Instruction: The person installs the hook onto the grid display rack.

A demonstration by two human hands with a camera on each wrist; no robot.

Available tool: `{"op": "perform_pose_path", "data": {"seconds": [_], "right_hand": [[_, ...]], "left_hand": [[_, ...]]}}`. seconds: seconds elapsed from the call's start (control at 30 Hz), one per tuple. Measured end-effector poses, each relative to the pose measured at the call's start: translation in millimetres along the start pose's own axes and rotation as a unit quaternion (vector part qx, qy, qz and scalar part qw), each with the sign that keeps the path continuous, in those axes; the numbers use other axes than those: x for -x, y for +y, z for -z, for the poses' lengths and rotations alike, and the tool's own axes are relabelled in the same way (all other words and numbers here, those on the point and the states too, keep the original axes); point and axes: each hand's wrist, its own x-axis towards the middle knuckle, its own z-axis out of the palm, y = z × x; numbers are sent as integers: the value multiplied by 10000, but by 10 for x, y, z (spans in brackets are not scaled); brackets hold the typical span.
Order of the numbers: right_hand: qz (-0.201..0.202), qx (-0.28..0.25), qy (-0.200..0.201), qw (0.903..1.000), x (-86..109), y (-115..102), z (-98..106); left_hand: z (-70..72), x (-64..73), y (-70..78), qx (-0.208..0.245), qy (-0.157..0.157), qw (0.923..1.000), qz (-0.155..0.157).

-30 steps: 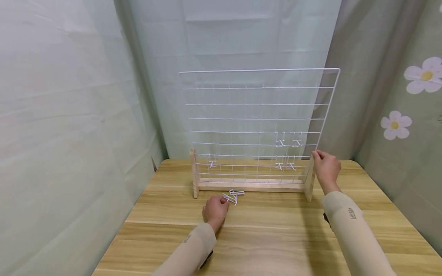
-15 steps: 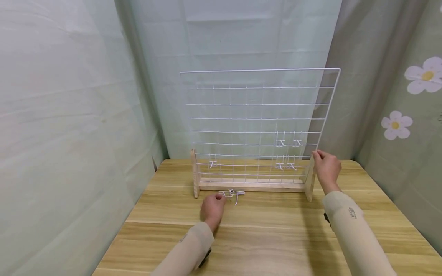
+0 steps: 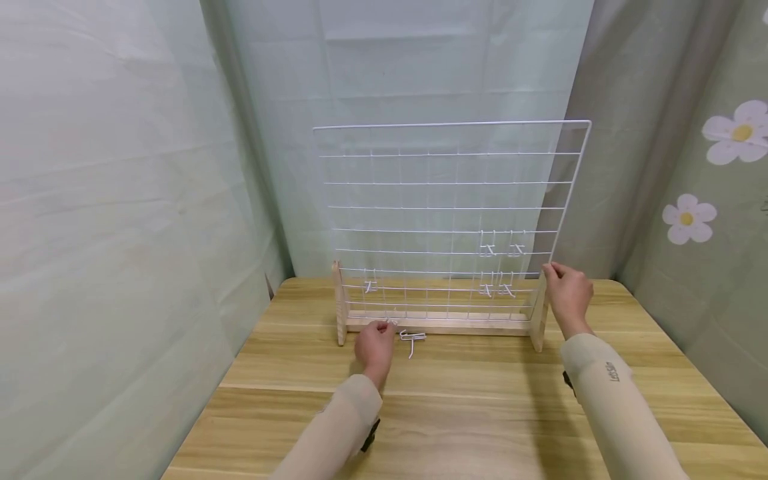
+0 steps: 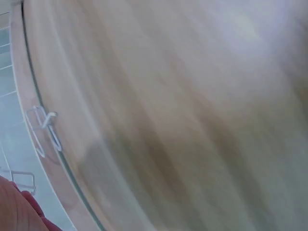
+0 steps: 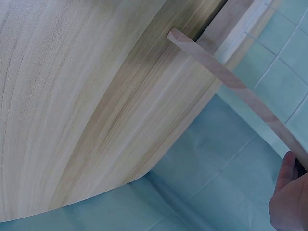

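Note:
A white wire grid panel (image 3: 444, 208) stands upright in a wooden base (image 3: 444, 325). My left hand (image 3: 375, 348) pinches a white wire hook (image 3: 391, 323) in front of the base's left half. That hook is mostly hidden by the fingers; part of it (image 4: 24, 179) shows beside the hand (image 4: 21, 211) in the left wrist view. Another wire hook (image 3: 412, 338) lies on the table by the base, right of this hand. My right hand (image 3: 569, 293) holds the top of the right wooden upright (image 3: 538, 313), beside the panel's edge.
Several white hooks hang on the panel: an upper pair (image 3: 488, 249) and a lower pair (image 3: 486, 289) at right, and a single hook (image 3: 369, 285) at lower left. The wooden table (image 3: 456, 413) is bordered by pale curtains (image 3: 150, 233) at the back and sides.
My left hand has drawn one hook away from the other on the table, then lifted it forward toward the base. The other hook stays on the table. My right hand stays put.

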Motion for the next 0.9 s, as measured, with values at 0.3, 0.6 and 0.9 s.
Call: {"op": "perform_pose_path", "data": {"seconds": [0.3, 0.6, 0.9], "right_hand": [[60, 22, 91, 9999, -19, 30, -7], [26, 23, 63, 10000, -13, 23, 11], [-31, 10, -49, 10000, 0, 1, 11]], "left_hand": [[-88, -87, 329, 460, 747, 9960, 160], [-104, -232, 665, 612, 1047, 9922, 300], [-58, -310, 843, 357, 1179, 9918, 347]]}}
